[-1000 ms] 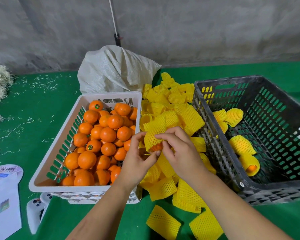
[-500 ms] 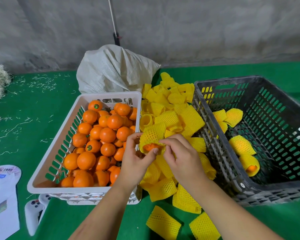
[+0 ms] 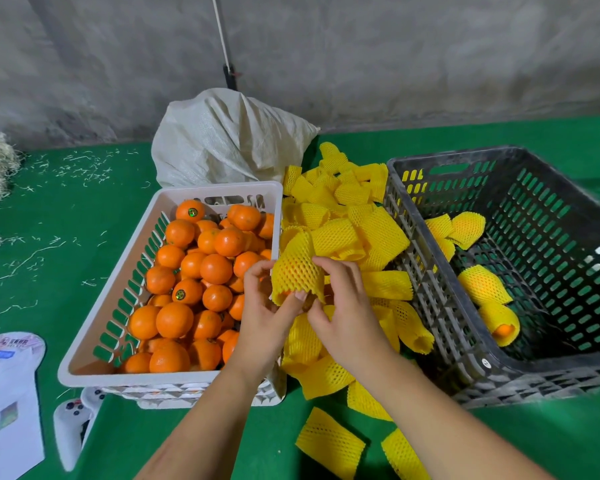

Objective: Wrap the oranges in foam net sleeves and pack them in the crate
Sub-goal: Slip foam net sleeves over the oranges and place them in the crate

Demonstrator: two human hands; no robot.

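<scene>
Now both hands (image 3: 312,306) around sleeved orange (image 3: 297,271)

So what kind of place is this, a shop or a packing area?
Most likely a small fruit-packing station: a white basket full of loose oranges, a heap of yellow foam net sleeves, and a dark crate holding wrapped oranges, against a bare concrete wall.

Oranges (image 3: 216,268): smooth, a bit shiny peel.
Net sleeves (image 3: 340,233): soft yellow foam, full of little holes.
White basket (image 3: 125,258): smooth, hard plastic.
Dark crate (image 3: 440,306): hard plastic, dusty and dull.
Desk (image 3: 66,216): green cloth, matt and fuzzy.
Sack (image 3: 229,140): rough woven white cloth.
Wall (image 3: 395,57): rough grey concrete.
Papers (image 3: 7,403), lower left: flat white paper.
</scene>
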